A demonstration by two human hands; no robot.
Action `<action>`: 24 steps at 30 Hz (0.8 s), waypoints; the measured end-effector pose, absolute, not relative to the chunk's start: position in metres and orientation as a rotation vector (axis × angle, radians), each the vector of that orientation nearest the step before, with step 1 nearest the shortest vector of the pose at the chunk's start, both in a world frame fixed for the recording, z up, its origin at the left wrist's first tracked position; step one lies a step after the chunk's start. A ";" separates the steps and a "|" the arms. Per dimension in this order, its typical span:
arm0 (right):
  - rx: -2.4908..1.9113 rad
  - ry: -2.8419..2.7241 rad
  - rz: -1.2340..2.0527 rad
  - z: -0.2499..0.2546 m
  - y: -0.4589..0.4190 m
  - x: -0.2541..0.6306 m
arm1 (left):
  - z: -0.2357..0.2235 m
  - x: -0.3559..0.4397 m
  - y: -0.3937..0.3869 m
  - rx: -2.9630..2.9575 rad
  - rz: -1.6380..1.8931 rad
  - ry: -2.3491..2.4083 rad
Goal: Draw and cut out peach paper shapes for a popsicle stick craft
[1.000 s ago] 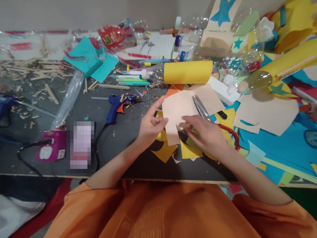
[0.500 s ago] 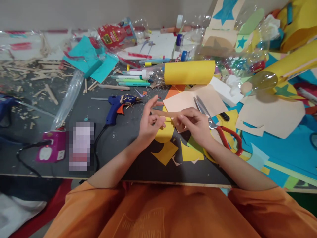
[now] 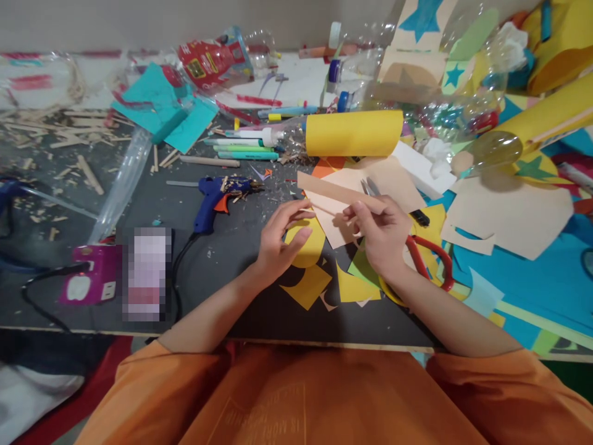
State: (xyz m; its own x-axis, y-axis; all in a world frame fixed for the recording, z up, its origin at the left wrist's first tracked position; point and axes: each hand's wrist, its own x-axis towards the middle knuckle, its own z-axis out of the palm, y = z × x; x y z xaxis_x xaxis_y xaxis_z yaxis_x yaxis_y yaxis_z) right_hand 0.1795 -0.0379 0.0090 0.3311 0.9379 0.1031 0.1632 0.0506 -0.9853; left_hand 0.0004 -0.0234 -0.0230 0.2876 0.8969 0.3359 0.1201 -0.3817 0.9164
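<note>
A peach piece of paper (image 3: 334,199) is folded over above the dark table (image 3: 222,247). My right hand (image 3: 380,232) pinches its right part between thumb and fingers. My left hand (image 3: 280,238) touches the paper's left edge with its fingertips, fingers curled. Red-handled scissors (image 3: 424,256) lie just right of my right hand, their blades partly hidden under the paper. Yellow paper scraps (image 3: 309,285) lie below both hands.
A blue glue gun (image 3: 217,194) lies left of my hands, its cord running to a purple power strip (image 3: 88,281). A yellow paper roll (image 3: 354,133), pens, plastic bottles, wood scraps and coloured paper sheets crowd the back and right side.
The flat peach sheet has been lifted and folded into a narrower shape. My right hand has moved up onto it, and my left hand has curled in at its left edge.
</note>
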 end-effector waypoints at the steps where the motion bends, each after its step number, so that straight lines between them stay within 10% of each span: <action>1: -1.387 -1.129 0.830 0.009 -0.038 0.179 | -0.024 -0.001 -0.023 1.726 1.129 0.924; 24: -1.257 -1.169 1.230 0.004 -0.023 0.191 | -0.018 0.002 -0.016 1.275 1.177 1.145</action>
State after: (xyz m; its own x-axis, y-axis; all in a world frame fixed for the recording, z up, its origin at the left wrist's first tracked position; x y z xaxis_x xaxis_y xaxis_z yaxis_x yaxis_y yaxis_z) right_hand 0.1911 -0.0232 0.0035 0.0220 0.9985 -0.0507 0.0001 -0.0507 -0.9987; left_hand 0.0025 -0.0157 -0.0182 0.0728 0.9967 0.0351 0.0072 -0.0357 0.9993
